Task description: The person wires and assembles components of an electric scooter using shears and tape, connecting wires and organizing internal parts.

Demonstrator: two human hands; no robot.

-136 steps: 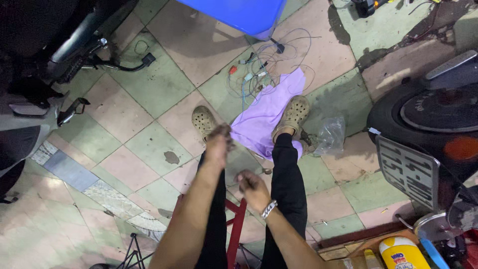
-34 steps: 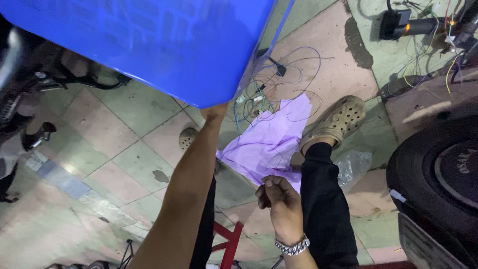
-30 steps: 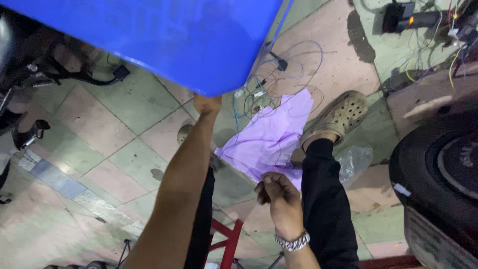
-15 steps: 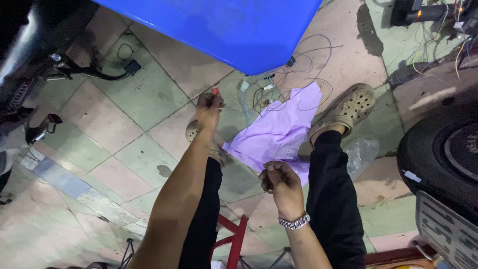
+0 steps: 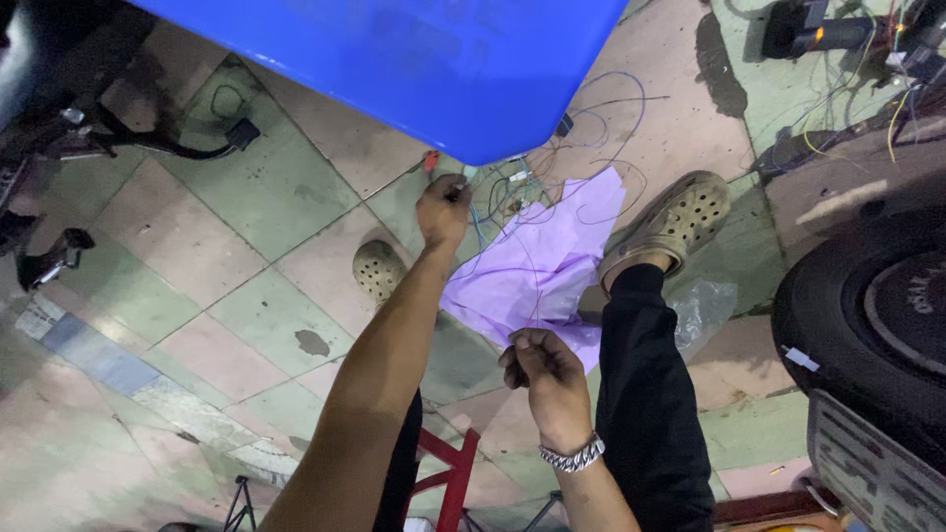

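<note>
Purple cloth (image 5: 537,271) under wires (image 5: 512,192) | left hand (image 5: 441,209) fingers pinching wires | right hand (image 5: 545,366) fingers pinching thin wire

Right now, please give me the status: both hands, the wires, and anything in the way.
Left hand stretched out, fingers closed on wires near the blue tub. Right hand pinched on a thin wire, near the knee. Purple cloth lies under the wires; tub rim overhangs them.

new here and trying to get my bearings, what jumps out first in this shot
A big blue plastic panel fills the top of the view, above the tiled floor. Just under its edge the left hand reaches out to a tangle of thin wires lying on a purple cloth. The right hand, with a metal bracelet at the wrist, is closed in a pinch nearer the body; a black tyre sits at the right.
</note>
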